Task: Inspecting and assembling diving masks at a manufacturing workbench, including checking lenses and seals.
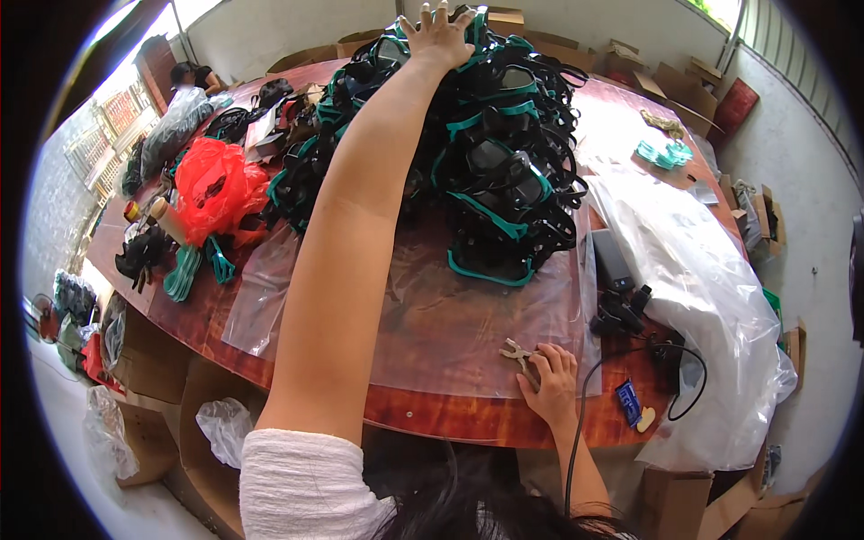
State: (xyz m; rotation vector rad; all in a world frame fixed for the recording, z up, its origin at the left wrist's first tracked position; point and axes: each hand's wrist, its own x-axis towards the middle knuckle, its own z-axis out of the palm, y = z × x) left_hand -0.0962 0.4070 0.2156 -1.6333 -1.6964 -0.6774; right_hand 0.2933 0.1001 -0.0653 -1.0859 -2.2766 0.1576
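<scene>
My left arm stretches across the table, and my left hand (438, 38) lies on top of a tall heap of diving masks (490, 202) with its fingers spread. The masks are black with teal rims, and their black straps tangle together. Part of the heap is hidden behind my forearm. Close to the table's near edge, my right hand (553, 385) rests on clear plastic sheeting, its fingers curled round the handles of metal pliers (517, 352). The jaws of the pliers point to the upper left.
Left of the heap lie a red plastic bag (214, 184) and teal pieces (183, 273). A grey box (612, 259), a black cable (585, 382), a blue packet (627, 402) and large clear bags (697, 297) occupy the right. Another person (193, 79) is at the far left.
</scene>
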